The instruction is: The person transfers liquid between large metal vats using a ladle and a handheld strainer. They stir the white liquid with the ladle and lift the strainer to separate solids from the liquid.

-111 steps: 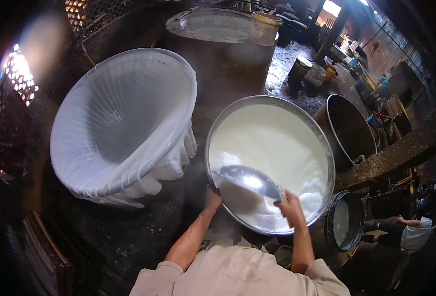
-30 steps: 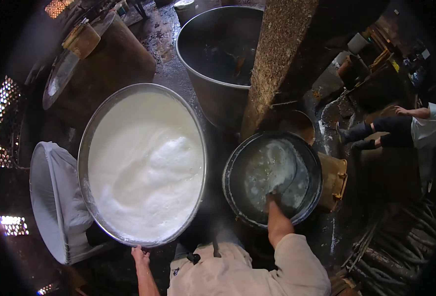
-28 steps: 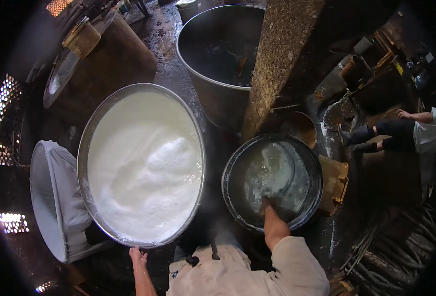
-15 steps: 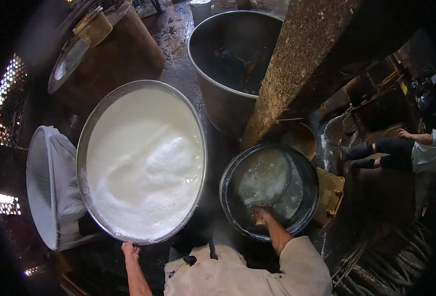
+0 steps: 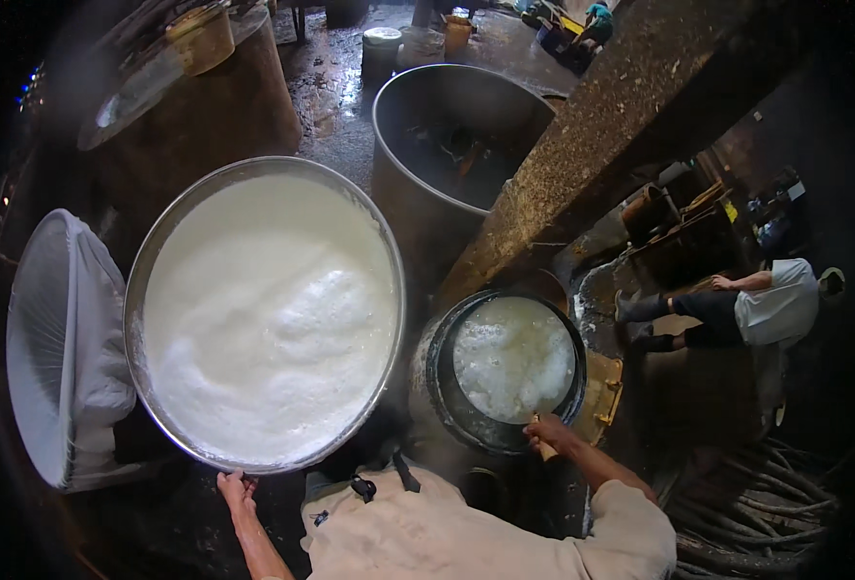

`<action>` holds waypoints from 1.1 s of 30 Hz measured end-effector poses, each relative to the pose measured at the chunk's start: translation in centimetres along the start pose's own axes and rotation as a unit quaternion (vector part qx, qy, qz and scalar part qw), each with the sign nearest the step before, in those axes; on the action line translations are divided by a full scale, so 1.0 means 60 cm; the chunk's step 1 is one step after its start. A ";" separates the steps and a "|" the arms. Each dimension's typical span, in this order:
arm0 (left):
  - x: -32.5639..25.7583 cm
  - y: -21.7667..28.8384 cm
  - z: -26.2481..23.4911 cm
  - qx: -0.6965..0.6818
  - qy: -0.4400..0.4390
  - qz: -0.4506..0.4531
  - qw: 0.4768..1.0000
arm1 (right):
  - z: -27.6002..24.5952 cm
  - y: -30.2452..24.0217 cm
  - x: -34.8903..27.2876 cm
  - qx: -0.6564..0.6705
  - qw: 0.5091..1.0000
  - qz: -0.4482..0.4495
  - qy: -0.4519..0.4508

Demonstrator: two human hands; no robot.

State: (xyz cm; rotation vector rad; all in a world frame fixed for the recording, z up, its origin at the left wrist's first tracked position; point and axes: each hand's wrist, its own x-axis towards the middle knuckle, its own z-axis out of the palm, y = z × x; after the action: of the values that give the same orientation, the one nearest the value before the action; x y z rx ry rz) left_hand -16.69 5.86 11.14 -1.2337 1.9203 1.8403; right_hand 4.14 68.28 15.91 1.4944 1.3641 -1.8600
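A large round metal vat (image 5: 166,440) holds milky white liquid with mounds of foam. My left hand (image 5: 238,488) is at its near edge, fingers curled on the rim. To the right stands a dark, deep tub (image 5: 427,387). Over its mouth is a wide round scoop (image 5: 514,358), full of cloudy liquid with white froth. My right hand (image 5: 551,435) is closed round the scoop's short, light-brown handle (image 5: 547,450). The scoop's underside is hidden.
A white cloth stretched over a round frame (image 5: 45,348) stands left of the vat. Beyond are a tall dark vat (image 5: 422,184) and a thick slanting post (image 5: 582,155). A yellowish container (image 5: 601,391) adjoins the tub. Another person (image 5: 770,304) is at right, near piled sticks (image 5: 766,503).
My right hand has come up and right from inside the tub. The scoop, earlier low in the liquid, now shows full and higher. My left hand stays on the vat's rim.
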 end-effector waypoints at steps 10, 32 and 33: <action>0.112 0.085 -0.048 -0.082 0.075 0.187 0.976 | 0.207 -0.099 -0.122 -0.091 0.994 0.019 -0.058; 0.090 0.164 -0.060 0.199 0.066 0.084 0.974 | 0.894 -0.027 0.067 -0.023 0.959 0.048 -0.277; 0.081 0.171 -0.064 0.202 0.064 0.072 0.975 | 0.898 -0.024 0.069 -0.029 0.959 0.049 -0.278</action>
State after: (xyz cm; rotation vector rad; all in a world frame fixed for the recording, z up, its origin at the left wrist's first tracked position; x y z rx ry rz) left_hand -25.20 -0.98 16.15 -1.1239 2.3588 1.3535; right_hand -26.36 24.01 10.52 0.8854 1.0400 -1.9511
